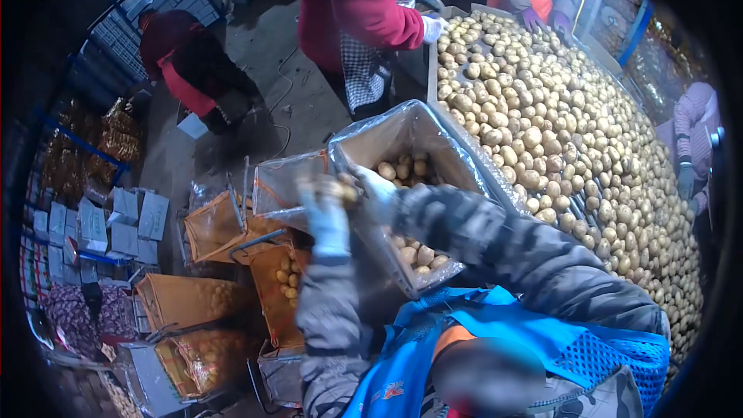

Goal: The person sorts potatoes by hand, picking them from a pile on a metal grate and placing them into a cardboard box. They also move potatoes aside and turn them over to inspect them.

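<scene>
Pale work gloves cover both of my hands, above the near side of a cardboard box lined with clear plastic (pixel 418 128). My left hand (pixel 325 215) is blurred and closed around one or more potatoes (pixel 342 190), left of the box rim. Close beside it, my right hand (pixel 376 188) reaches over the box; its fingers are partly hidden, and whether it grips a potato I cannot tell. More potatoes (pixel 406 167) lie in the box bottom. A large heap of potatoes (pixel 540 122) covers the sorting table to the right.
Orange mesh bags (pixel 191 299) on metal frames, some holding potatoes, stand at the lower left. The sorting table's raised rim (pixel 432 72) runs beside the box. Co-workers (pixel 371 17) stand around the table; another person (pixel 197 64) bends over at the upper left. Stacked cartons (pixel 125 223) stand far left.
</scene>
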Demonstrator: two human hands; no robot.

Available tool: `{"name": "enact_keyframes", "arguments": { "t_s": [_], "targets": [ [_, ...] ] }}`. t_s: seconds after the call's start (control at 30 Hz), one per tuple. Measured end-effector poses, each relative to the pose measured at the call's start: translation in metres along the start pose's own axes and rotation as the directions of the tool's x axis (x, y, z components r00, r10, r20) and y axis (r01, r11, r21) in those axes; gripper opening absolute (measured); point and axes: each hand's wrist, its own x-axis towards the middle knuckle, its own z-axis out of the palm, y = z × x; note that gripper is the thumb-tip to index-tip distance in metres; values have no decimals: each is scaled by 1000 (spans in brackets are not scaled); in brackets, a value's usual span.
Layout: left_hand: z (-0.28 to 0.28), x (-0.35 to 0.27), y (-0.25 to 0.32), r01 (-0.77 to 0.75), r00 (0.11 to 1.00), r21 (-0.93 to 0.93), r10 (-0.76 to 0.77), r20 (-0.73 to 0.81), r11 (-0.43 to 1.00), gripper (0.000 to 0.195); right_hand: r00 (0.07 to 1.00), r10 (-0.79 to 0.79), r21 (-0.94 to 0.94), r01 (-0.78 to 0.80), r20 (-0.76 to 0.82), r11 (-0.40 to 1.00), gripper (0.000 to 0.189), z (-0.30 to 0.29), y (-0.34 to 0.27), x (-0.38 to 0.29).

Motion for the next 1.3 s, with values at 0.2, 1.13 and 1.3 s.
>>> {"name": "enact_keyframes", "arguments": {
  "t_s": [0.2,1.13,1.3],
  "targets": [
    [-191,11,-151,503,726,-598,-680,-99,624,89,868,234,-462,-440,-437,770,49,10,50,-59],
    [334,-270,-102,-693,-247,-274,137,959,667,50,-160,-984,182,-973,-77,144,82,64,-187,-626],
    [348,-255,-107,-741,-280,-314,151,948,593,47,-182,-976,51,-983,-117,177,100,39,-266,-598]
  ]
}}
